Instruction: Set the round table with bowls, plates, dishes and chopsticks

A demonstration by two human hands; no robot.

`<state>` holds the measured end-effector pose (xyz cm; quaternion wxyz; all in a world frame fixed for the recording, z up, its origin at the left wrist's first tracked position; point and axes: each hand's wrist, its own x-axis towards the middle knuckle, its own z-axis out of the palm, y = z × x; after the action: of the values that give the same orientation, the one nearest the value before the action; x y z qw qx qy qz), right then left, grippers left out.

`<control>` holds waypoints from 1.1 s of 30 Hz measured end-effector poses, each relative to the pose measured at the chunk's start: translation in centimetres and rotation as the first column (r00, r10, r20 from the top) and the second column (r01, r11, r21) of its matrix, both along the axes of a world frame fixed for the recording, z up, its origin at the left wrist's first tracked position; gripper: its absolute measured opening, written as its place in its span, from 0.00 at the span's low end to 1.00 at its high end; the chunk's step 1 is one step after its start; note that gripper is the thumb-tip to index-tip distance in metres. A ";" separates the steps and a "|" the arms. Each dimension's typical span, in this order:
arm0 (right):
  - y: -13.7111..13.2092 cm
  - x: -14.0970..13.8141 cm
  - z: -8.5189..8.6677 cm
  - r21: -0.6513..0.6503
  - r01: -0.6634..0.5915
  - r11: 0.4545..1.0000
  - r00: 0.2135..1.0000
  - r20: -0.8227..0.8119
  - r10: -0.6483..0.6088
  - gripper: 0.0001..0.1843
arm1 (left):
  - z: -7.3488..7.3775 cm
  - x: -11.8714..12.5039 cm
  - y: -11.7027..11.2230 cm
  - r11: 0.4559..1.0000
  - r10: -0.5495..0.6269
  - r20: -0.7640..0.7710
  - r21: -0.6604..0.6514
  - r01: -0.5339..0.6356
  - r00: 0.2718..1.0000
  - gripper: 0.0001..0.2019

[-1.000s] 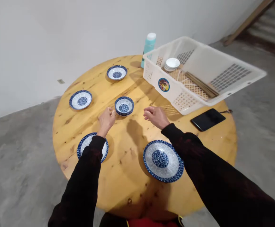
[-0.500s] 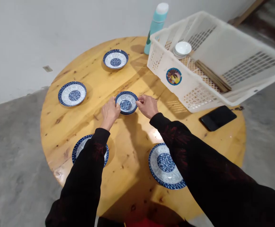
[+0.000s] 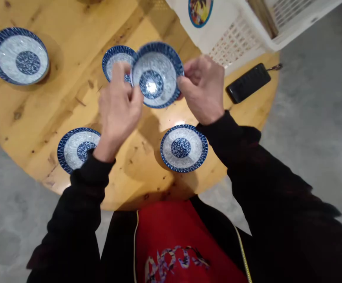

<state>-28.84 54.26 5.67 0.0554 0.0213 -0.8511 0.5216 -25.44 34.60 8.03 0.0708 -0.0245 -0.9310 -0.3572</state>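
A blue-and-white patterned dish is held up above the round wooden table, tilted toward me. My right hand is closed on its right rim. My left hand is closed at its left rim, fingers curled; it seems to grip the same dish. Behind the left hand, another blue-and-white dish stays on the table, partly hidden.
Three more blue-and-white dishes lie on the table: far left, near left and near middle. A white plastic basket stands at the back right, a black phone beside it. Grey floor surrounds the table.
Both hands have lifted the top dish off the small stack in the middle of the table and brought it toward me. The camera has tilted downward.
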 end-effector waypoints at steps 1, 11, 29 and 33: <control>1.3 1.9 -0.2 0.025 0.053 0.998 0.999 -0.009 -0.053 0.08 | -0.3 1.5 1.0 0.999 -0.041 0.039 0.034 0.040 0.998 0.13; 10.1 16.2 -5.5 0.064 0.236 0.970 0.941 0.232 -0.244 0.07 | -6.6 12.9 8.7 0.928 -0.335 0.387 0.295 0.229 0.859 0.23; 10.0 18.5 -8.8 0.067 0.309 0.949 0.893 0.322 -0.313 0.15 | -9.1 14.6 8.9 0.919 -0.356 0.465 0.329 0.215 0.811 0.27; 10.1 18.6 -8.5 0.090 0.312 0.946 0.893 0.311 -0.324 0.17 | -9.0 14.6 8.5 0.913 -0.368 0.450 0.340 0.225 0.814 0.27</control>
<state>-10.22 64.36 -2.86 0.0001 -0.2024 -0.8502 0.4860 -10.84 43.09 -0.99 -0.2296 -0.0663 -0.8432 -0.4815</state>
